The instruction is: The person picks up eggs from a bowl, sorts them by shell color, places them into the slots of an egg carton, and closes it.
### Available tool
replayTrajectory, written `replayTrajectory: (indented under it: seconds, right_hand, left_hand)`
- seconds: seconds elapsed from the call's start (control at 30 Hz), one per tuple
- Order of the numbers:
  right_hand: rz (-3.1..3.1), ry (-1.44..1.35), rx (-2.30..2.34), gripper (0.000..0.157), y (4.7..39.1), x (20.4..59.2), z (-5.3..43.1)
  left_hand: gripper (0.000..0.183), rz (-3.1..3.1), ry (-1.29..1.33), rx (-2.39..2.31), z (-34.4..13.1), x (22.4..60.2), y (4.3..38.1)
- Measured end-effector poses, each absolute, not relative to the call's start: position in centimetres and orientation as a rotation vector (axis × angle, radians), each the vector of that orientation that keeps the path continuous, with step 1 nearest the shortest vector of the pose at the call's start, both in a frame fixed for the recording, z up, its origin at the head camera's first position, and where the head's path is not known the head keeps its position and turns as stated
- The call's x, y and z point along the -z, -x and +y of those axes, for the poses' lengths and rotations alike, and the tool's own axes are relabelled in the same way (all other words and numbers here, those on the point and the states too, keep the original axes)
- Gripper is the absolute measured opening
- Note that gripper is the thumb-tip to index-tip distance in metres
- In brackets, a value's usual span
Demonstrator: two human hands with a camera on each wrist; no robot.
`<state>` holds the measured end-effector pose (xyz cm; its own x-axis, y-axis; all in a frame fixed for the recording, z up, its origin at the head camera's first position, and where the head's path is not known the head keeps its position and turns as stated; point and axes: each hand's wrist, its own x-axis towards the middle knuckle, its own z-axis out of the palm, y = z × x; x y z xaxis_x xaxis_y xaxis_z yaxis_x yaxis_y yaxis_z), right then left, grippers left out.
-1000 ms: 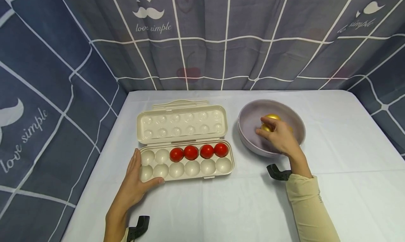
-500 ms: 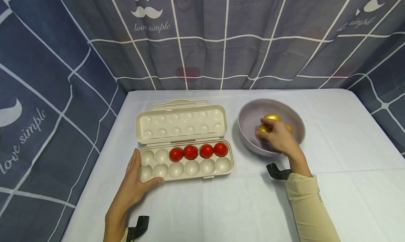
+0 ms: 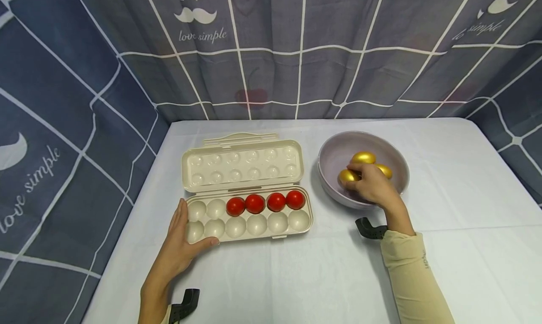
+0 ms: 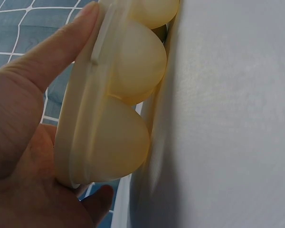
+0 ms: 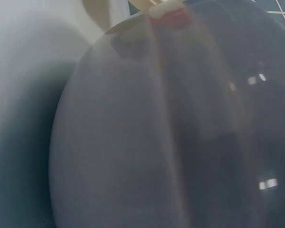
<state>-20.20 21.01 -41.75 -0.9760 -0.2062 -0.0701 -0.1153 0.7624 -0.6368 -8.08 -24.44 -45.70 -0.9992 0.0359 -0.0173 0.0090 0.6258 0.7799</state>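
My left hand (image 3: 175,248) holds the left end of the cream plastic egg carton (image 3: 271,235), thumb along the front edge and fingers at the side. In the left wrist view, the thumb (image 4: 52,54) lies against the carton's rim above its rounded cups (image 4: 121,140). The lid (image 3: 243,166) is folded back. Several red eggs (image 3: 255,204) sit in the back row. My right hand (image 3: 374,185) reaches into the purple-grey bowl (image 3: 332,150), fingers and thumb around a golden egg (image 3: 347,176). Another golden egg (image 3: 363,158) lies behind, a third (image 3: 384,170) partly behind the hand.
A white cloth (image 3: 322,277) covers the table. Dark checked curtains (image 3: 271,75) hang behind and at the sides. The bowl's outer wall (image 5: 118,142) fills much of the right wrist view, hiding the right hand there.
My right fingers have lowered and closed in around the leftmost golden egg. The eggs in the bowl show more clearly now. My left hand and the carton stay put.
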Motion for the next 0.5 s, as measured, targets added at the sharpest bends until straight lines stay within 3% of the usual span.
replayTrajectory:
  seconds: [0.5]
  right_hand:
    - [2.819, 0.276, 0.929, 0.051, 20.41, 41.94, 20.83]
  left_hand:
    - [0.125, 2.808, -0.030, -1.340, -24.44, 45.77, 8.05]
